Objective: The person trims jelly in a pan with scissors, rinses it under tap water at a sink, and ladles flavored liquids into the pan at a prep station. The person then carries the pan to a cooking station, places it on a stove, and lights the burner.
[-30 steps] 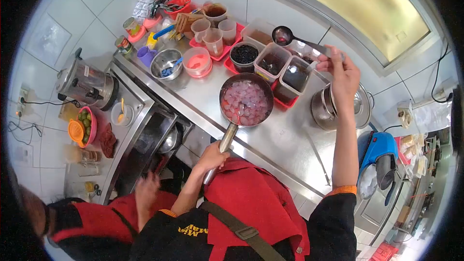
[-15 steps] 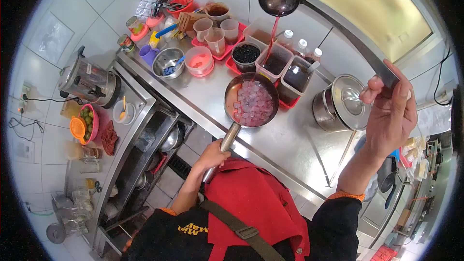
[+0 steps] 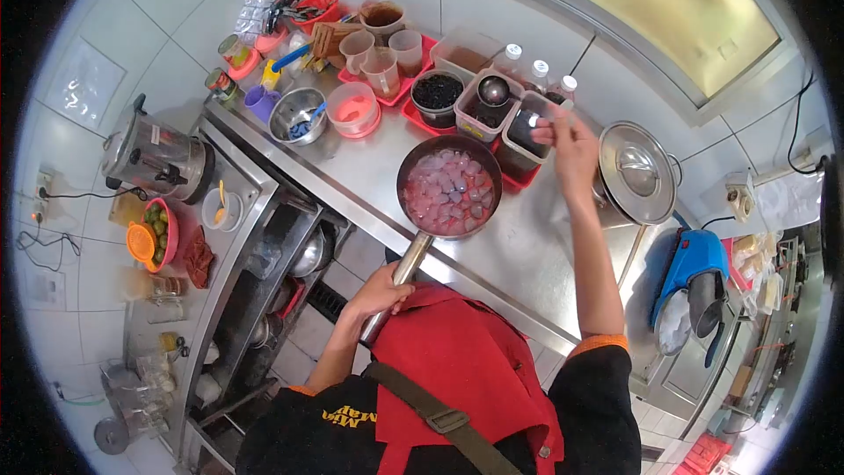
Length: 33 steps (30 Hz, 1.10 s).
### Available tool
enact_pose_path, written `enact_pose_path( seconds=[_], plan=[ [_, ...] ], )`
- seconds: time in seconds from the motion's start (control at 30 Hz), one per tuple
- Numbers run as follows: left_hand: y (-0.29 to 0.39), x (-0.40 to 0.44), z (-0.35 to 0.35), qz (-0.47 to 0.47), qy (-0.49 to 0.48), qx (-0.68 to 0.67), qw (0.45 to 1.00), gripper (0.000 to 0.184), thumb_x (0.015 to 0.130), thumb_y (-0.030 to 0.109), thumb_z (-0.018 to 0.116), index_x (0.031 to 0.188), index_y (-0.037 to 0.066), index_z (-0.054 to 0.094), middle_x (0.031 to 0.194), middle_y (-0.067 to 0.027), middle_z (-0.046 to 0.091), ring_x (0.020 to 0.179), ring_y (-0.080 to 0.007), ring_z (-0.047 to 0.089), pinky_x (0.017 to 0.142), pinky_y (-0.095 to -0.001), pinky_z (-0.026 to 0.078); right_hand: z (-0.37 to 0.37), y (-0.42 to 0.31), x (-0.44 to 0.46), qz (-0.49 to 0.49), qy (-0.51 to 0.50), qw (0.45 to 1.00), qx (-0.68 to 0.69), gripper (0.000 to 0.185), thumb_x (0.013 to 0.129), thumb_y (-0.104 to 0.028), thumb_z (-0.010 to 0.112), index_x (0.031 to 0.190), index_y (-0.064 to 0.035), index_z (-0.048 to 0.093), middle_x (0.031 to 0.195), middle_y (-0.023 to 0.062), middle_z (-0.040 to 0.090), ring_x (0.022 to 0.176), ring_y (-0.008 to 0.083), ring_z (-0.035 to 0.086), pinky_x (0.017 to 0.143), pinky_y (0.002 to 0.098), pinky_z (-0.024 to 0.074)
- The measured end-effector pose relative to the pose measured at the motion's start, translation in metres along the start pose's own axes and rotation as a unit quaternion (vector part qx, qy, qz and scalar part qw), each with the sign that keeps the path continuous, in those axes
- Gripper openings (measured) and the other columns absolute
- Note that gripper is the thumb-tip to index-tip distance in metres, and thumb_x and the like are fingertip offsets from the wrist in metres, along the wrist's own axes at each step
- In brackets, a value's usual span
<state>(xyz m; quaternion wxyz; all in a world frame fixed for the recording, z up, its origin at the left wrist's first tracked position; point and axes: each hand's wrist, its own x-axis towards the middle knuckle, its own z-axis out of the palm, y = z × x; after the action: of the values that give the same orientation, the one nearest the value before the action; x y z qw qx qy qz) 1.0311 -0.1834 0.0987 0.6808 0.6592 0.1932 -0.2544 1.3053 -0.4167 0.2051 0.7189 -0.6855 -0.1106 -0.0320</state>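
Observation:
My left hand (image 3: 384, 292) is wrapped around the metal handle of a round pan (image 3: 406, 151). Pinkish translucent chunks (image 3: 447, 185) in reddish liquid fill this pan, which is over the steel counter. To the right, my right hand (image 3: 570, 148) grips the end of a ladle (image 3: 494, 91). The ladle's dark bowl is at the mouth of a clear square tub (image 3: 479, 129) of dark contents; how deep it reaches I cannot tell. Beside that tub stand a second dark-filled tub (image 3: 525, 145) and a round tub of black pieces (image 3: 438, 91).
A lidded steel pot (image 3: 635, 171) stands right of my right forearm. Along the wall are capped bottles (image 3: 539, 73) and plastic measuring jugs (image 3: 381, 70). A steel bowl (image 3: 298, 114) and a pink-filled tub (image 3: 354, 109) sit left. A blue appliance (image 3: 690, 262) is far right.
My right hand has brought the ladle down from high up to the tub; the thin red stream from it is gone. The chunks in the pan have spread out. My left hand keeps its grip.

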Motion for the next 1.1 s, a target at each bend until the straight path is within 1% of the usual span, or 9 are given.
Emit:
enact_pose_path(
  seconds=[0.2, 0.33, 0.4, 0.5, 0.63, 0.77, 0.87, 0.93, 1.1],
  plan=[
    [0.002, -0.013, -0.007, -0.019, 0.065, 0.151, 0.986, 0.038, 0.076, 0.005, 0.060, 0.111, -0.003, 0.049, 0.061, -0.0042, 0.054, 0.045, -0.0119, 0.052, 0.041, -0.0276, 0.042, -0.007, 0.035, 0.010, 0.145, -0.040, 0.983, -0.103, 0.049, 0.094, -0.042, 0.048, 0.103, 0.0036, 0.062, 0.080, 0.0114, 0.065, 0.065, 0.0128, 0.062, 0.060, 0.0254, 0.0500],
    [-0.003, -0.017, -0.012, -0.032, 0.052, 0.170, 0.984, 0.039, 0.075, 0.004, 0.060, 0.112, -0.002, 0.050, 0.062, -0.0047, 0.055, 0.047, -0.0119, 0.053, 0.043, -0.0278, 0.043, -0.037, 0.030, 0.034, 0.064, 0.079, 0.961, -0.256, 0.052, 0.088, -0.048, 0.053, 0.098, 0.0019, 0.064, 0.081, 0.0130, 0.066, 0.067, 0.0199, 0.064, 0.063, 0.0323, 0.0506],
    [-0.003, -0.011, -0.009, -0.029, 0.033, 0.155, 0.987, 0.038, 0.075, 0.004, 0.059, 0.111, -0.003, 0.050, 0.061, -0.0045, 0.054, 0.047, -0.0118, 0.053, 0.043, -0.0274, 0.043, -0.056, 0.064, 0.063, -0.025, 0.162, 0.865, -0.474, 0.048, 0.082, -0.046, 0.061, 0.097, -0.0004, 0.065, 0.085, 0.0166, 0.067, 0.078, 0.0304, 0.065, 0.071, 0.0405, 0.0499],
    [-0.003, 0.003, -0.008, -0.012, -0.008, 0.134, 0.991, 0.034, 0.075, 0.005, 0.058, 0.106, -0.004, 0.049, 0.060, -0.0047, 0.054, 0.046, -0.0119, 0.053, 0.042, -0.0271, 0.043, -0.052, 0.063, 0.077, 0.010, 0.084, 0.856, -0.511, 0.047, 0.074, -0.042, 0.068, 0.098, -0.0015, 0.065, 0.093, 0.0210, 0.065, 0.088, 0.0368, 0.062, 0.076, 0.0456, 0.0480],
    [-0.001, 0.023, -0.001, -0.016, -0.055, 0.125, 0.990, 0.037, 0.076, 0.003, 0.058, 0.110, -0.004, 0.047, 0.060, -0.0032, 0.052, 0.044, -0.0114, 0.051, 0.040, -0.0254, 0.041, -0.047, 0.063, 0.084, 0.056, 0.063, 0.839, -0.538, 0.045, 0.073, -0.037, 0.071, 0.101, -0.0024, 0.064, 0.096, 0.0214, 0.064, 0.090, 0.0374, 0.061, 0.077, 0.0451, 0.0480],
    [-0.005, 0.034, 0.001, -0.008, -0.095, 0.085, 0.992, 0.036, 0.078, 0.003, 0.058, 0.111, -0.003, 0.046, 0.058, -0.0027, 0.052, 0.044, -0.0114, 0.051, 0.039, -0.0259, 0.041, -0.038, 0.052, 0.068, 0.011, -0.026, 0.881, -0.473, 0.034, 0.078, -0.034, 0.066, 0.070, 0.0000, 0.067, 0.073, 0.0176, 0.066, 0.073, 0.0329, 0.065, 0.070, 0.0397, 0.0499],
    [0.008, 0.029, 0.003, -0.020, -0.096, 0.102, 0.990, 0.036, 0.078, 0.003, 0.058, 0.111, -0.003, 0.047, 0.057, -0.0021, 0.050, 0.043, -0.0111, 0.050, 0.039, -0.0258, 0.041, -0.046, 0.053, 0.061, 0.048, -0.113, 0.906, -0.406, 0.036, 0.082, -0.035, 0.063, 0.072, -0.0007, 0.067, 0.063, 0.0131, 0.064, 0.060, 0.0232, 0.064, 0.060, 0.0353, 0.0484],
    [-0.002, 0.036, -0.003, -0.014, -0.099, 0.102, 0.990, 0.035, 0.077, 0.003, 0.059, 0.110, -0.003, 0.047, 0.057, -0.0020, 0.050, 0.043, -0.0110, 0.050, 0.039, -0.0258, 0.041, -0.049, 0.039, 0.054, 0.058, -0.094, 0.930, -0.351, 0.034, 0.084, -0.031, 0.060, 0.070, -0.0012, 0.066, 0.062, 0.0130, 0.064, 0.062, 0.0283, 0.064, 0.064, 0.0365, 0.0496],
    [-0.012, 0.044, -0.004, 0.000, -0.090, 0.150, 0.985, 0.032, 0.077, 0.002, 0.060, 0.106, -0.003, 0.049, 0.058, -0.0019, 0.050, 0.044, -0.0106, 0.049, 0.039, -0.0256, 0.041, -0.059, -0.021, 0.044, -0.034, -0.030, 0.917, -0.395, 0.036, 0.088, -0.030, 0.055, 0.073, 0.0005, 0.066, 0.061, 0.0103, 0.064, 0.055, 0.0190, 0.064, 0.055, 0.0327, 0.0485]
  ],
)
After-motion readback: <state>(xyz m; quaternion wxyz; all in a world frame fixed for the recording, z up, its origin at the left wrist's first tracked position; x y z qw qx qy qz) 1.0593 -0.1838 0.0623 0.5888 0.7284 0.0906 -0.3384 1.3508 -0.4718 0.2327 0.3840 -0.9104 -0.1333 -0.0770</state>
